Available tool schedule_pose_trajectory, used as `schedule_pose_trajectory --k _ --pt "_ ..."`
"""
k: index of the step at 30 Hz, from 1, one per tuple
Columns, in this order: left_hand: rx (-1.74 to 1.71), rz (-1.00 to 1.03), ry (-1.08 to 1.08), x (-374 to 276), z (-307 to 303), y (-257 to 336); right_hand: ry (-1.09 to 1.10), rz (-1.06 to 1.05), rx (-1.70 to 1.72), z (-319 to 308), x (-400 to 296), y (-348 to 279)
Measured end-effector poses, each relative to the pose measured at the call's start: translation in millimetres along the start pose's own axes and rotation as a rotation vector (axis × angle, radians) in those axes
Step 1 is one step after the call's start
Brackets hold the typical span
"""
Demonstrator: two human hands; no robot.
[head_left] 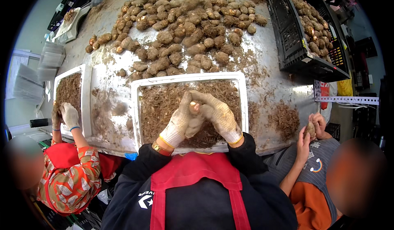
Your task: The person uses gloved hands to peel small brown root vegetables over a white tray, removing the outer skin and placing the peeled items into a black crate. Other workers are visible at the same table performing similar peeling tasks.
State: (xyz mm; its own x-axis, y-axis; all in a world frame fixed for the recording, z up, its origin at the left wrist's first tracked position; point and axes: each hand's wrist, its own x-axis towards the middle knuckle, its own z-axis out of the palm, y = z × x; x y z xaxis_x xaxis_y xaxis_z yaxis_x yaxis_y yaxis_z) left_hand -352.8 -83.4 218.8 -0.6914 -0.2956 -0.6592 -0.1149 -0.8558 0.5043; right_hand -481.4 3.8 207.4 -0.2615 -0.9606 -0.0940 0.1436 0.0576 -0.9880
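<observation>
Both of my hands wear knitted work gloves soiled with brown dirt. They meet over a white foam tray (134, 106) filled with fibrous root scrapings (157, 106). Between them sits a small taro corm (194, 107), its pinkish cut end facing up. My left hand (183, 119) is closed around it from the left and below. The fingers of my right hand (218, 113) bend over it from the right; how firmly they touch it is partly hidden. Beyond the tray lies a wide heap of hairy brown taro corms (190, 29) on the metal table (258, 88).
A black plastic crate (286, 42) of corms stands back right. At left, a gloved co-worker (70, 116) works over another foam tray (87, 100); at right, a bare-handed co-worker (303, 143) holds a corm. A weighing scale (69, 29) and clear plastic containers (50, 57) are at far left.
</observation>
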Motion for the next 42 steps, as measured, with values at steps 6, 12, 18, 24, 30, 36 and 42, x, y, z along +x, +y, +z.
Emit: schedule_pose_trajectory --k 6,12,18,24,30,36,42 --pt "-0.002 0.040 0.065 0 4 -2 0.207 0.005 0.285 26 -5 0" --pt "0.097 0.110 0.142 1 8 -9 0.305 0.140 0.641 35 2 11" --pt "-0.023 -0.034 -0.075 5 -10 -10 0.184 0.167 0.252 12 11 4" --pt "-0.037 -0.086 -0.171 2 -11 2 0.056 0.096 0.087 2 -1 -14" --pt "0.380 0.094 0.082 -5 1 8 0.232 0.009 -0.115 11 -7 -14" --pt "0.600 0.273 0.155 -11 3 4 0.292 -0.113 -0.404 8 1 6" --pt "0.498 0.192 0.151 -8 -10 0 0.257 0.007 -0.172 -5 -6 -4"
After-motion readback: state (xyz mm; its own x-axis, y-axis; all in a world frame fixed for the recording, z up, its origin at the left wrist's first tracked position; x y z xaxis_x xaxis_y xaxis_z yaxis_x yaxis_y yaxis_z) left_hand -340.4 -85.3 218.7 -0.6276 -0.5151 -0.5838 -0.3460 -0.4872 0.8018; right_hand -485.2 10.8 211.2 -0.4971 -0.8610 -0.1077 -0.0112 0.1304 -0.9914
